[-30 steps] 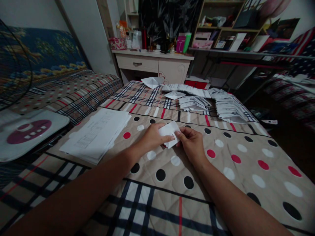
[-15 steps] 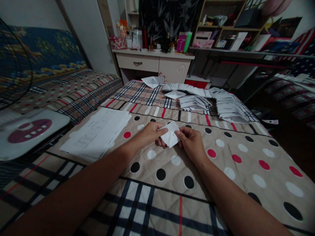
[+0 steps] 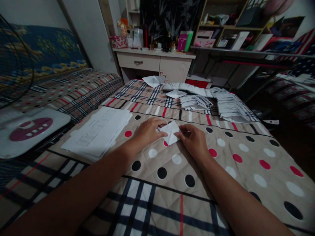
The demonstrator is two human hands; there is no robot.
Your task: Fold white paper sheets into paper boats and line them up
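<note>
A small folded piece of white paper (image 3: pixel 171 131) is held a little above the dotted bedspread (image 3: pixel 197 209), creased and roughly square. My left hand (image 3: pixel 150 132) pinches its left side, thumb on top. At its right edge, my right hand (image 3: pixel 193 139) grips it between thumb and fingers. The fingertips beneath the paper are partly hidden. To the left lies a stack of printed sheets (image 3: pixel 98 129). Beyond my hands are a bundle of folded papers (image 3: pixel 195 102), a long curved row of folded papers (image 3: pixel 231 105) and two loose folded pieces, one a boat-like shape (image 3: pixel 176 94).
Another folded paper (image 3: pixel 154 80) lies at the bed's far end, before a white dresser (image 3: pixel 137 60) crowded with bottles and boxes. A white lidded container (image 3: pixel 31 131) with a purple oval stands at the left. Shelves (image 3: pixel 228 28) and a metal-framed table (image 3: pixel 246 54) are at the back right.
My left fingers have shifted from under the paper towards its left edge and upper side. The paper has turned slightly and stays between both hands.
</note>
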